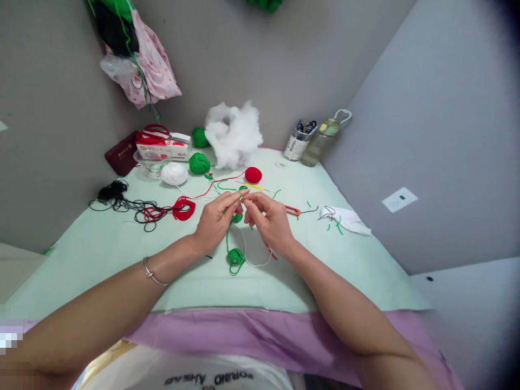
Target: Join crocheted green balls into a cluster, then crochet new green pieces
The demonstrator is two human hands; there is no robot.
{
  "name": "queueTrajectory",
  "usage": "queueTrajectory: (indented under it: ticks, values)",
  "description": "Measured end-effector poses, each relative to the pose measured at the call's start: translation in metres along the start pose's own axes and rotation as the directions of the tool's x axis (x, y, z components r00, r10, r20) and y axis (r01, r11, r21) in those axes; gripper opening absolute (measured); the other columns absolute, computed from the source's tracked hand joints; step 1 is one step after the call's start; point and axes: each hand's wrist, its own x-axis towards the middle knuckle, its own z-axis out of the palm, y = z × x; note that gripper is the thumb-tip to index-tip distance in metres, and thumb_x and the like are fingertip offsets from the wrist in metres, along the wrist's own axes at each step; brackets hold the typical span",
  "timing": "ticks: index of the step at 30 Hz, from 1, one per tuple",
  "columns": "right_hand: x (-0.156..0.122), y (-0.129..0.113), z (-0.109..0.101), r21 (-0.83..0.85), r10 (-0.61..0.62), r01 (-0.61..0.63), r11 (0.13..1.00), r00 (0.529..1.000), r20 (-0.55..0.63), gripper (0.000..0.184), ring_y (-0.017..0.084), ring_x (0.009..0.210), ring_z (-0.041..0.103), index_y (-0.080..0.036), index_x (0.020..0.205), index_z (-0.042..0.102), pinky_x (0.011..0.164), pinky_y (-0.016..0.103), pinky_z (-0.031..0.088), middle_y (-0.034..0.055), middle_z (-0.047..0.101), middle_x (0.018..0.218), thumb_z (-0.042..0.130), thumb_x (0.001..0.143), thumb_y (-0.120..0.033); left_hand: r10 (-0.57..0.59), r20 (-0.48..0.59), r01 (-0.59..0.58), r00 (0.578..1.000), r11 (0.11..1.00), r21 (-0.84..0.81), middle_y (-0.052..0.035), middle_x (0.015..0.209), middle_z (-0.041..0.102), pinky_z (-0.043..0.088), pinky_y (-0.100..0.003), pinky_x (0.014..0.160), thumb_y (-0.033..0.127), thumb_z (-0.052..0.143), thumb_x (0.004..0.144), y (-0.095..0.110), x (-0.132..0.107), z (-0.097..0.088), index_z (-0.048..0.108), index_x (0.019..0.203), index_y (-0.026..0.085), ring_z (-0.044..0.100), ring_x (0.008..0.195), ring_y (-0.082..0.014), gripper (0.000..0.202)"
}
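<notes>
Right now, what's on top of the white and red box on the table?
Red-handled scissors lie on top of the box. They cover part of its top, and what's inside the box can't be seen.

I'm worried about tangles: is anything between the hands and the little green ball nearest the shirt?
Yes: a small green piece by the left hand, then green yarn and a white strand before the little green ball. Nothing bigger shows between.
</notes>
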Motion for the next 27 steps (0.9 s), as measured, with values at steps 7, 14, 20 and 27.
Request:
queueTrajectory:
  ticks: [7,14,20,27]
  values:
    - [-0.0016,-0.0010,0.0003,-0.187,-0.090,0.083,0.979,0.995,-0.034,0.016,0.011,0.052,0.056,-0.020,0.096,0.064,0.056,0.023,0.041,-0.0038,0.061,0.061,0.049,0.097,-0.026,0.037,0.003,-0.037,0.999,0.999,0.024,-0.0039,0.086,0.065,0.051,-0.029,0.080,0.030,0.048,0.102,-0.0019,-0.0003,0.0003,0.071,0.127,0.021,0.062,0.083,-0.0170,0.035]
    - [-0.0021,0.0015,0.0012,-0.250,-0.120,0.105,0.963,0.992,-0.045,0.017,0.010,0.052,0.056,-0.020,0.096,0.064,0.056,0.023,0.039,-0.0032,0.062,0.063,0.048,0.097,-0.026,0.035,0.013,-0.035,0.999,0.999,0.028,-0.0035,0.085,0.063,0.051,-0.029,0.080,0.027,0.047,0.102,-0.0012,-0.0005,0.0004,0.071,0.126,0.020,0.062,0.083,-0.0169,0.035]
    - [-0.0007,-0.0020,-0.0014,-0.130,-0.051,0.049,0.990,0.999,-0.017,0.016,0.011,0.052,0.055,-0.020,0.096,0.066,0.055,0.023,0.040,-0.0041,0.060,0.060,0.050,0.095,-0.025,0.080,0.006,-0.080,0.997,0.995,0.060,-0.0021,0.083,0.060,0.049,-0.027,0.076,0.023,0.047,0.102,-0.0035,-0.0013,0.0010,0.071,0.123,0.019,0.060,0.078,-0.0149,0.033]
    - [0.0050,0.0028,-0.0040,0.001,0.043,-0.043,0.999,0.999,0.015,0.017,0.011,0.050,0.053,-0.019,0.094,0.068,0.053,0.023,0.039,-0.0045,0.057,0.058,0.053,0.092,-0.027,0.077,0.030,-0.080,0.997,0.990,0.113,-0.0016,0.080,0.057,0.048,-0.025,0.073,0.022,0.044,0.102,-0.0043,-0.0014,0.0011,0.072,0.099,0.018,0.058,0.075,-0.0146,0.028]
